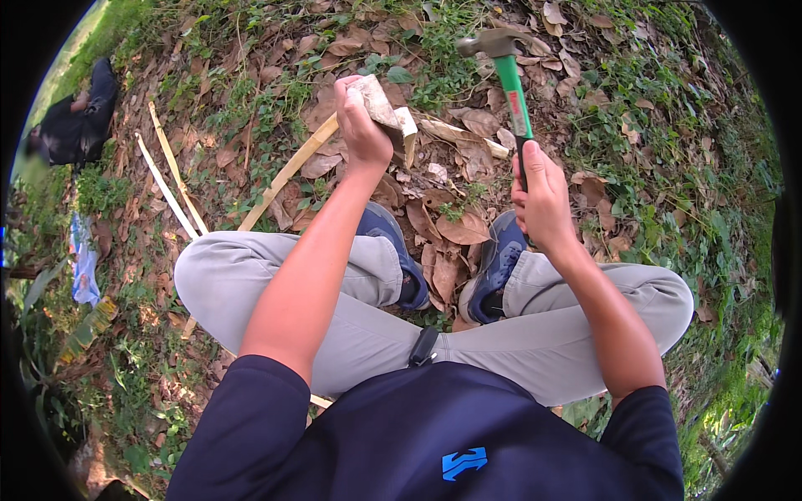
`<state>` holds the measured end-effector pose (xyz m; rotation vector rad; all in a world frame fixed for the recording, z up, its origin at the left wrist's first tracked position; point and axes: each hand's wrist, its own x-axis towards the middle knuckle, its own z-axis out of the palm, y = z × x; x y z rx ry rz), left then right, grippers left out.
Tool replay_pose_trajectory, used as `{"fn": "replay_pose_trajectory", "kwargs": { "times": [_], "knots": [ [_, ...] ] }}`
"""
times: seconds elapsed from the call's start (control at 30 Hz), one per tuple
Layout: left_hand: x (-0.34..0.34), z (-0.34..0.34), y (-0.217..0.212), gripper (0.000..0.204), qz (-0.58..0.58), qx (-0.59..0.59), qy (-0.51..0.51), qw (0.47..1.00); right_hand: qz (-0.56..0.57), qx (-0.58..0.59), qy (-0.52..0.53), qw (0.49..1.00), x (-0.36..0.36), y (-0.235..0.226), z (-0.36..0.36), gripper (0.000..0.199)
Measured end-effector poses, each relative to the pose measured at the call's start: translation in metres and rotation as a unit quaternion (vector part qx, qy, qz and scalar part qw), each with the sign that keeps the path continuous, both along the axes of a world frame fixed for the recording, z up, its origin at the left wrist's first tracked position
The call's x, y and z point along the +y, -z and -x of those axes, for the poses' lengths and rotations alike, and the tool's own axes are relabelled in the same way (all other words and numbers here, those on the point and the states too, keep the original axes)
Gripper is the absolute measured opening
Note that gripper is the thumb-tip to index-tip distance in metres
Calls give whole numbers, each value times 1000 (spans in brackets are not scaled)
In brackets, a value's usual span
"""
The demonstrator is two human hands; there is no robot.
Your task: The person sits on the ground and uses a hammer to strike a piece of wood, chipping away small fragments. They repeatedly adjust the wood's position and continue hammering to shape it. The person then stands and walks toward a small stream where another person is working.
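In front of my left shin, my left hand (368, 138) is closed around a pale, rough-faced block (376, 100); whether it is wood or stone I cannot tell. A long light wooden strip (288, 174) slants from beside that hand down to my left knee; whether my fingers also grip it is hidden. Just beyond the block stands a short split piece of wood (407, 134). My right hand (543, 192) is wrapped round the black grip of a claw hammer (514, 92). Its green shaft points up and away, and the metal head is raised clear of the block.
Two more wooden strips (171, 171) lie beyond my left knee. Splintered wood (464, 134) rests among dry leaves between my shoes (501, 259). A blue-and-white plastic bag (83, 259) is at the left. Another person in dark clothes (75, 125) sits at the far left. Green plants surround the leafy ground.
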<state>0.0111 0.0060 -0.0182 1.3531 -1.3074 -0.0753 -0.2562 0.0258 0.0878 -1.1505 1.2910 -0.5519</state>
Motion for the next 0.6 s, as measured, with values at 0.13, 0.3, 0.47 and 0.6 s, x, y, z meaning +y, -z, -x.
{"fn": "replay_pose_trajectory", "kwargs": {
  "times": [0.13, 0.3, 0.47, 0.6],
  "knots": [
    [-3, 10, -2, 38, -15, 120, 33, 992, 73, 127, -125, 981, 21, 26, -1, 51],
    [-2, -10, 2, 34, -42, 110, 1, 993, 165, 110, -95, 976, 15, -2, -8, 47],
    [-3, -2, 4, 32, -55, 272, 60, 959, 179, 116, -96, 972, 29, 10, -2, 41],
    [-2, -4, -6, 41, -68, 276, 44, 958, 150, 174, -163, 959, 21, 7, -5, 42]
  ]
}}
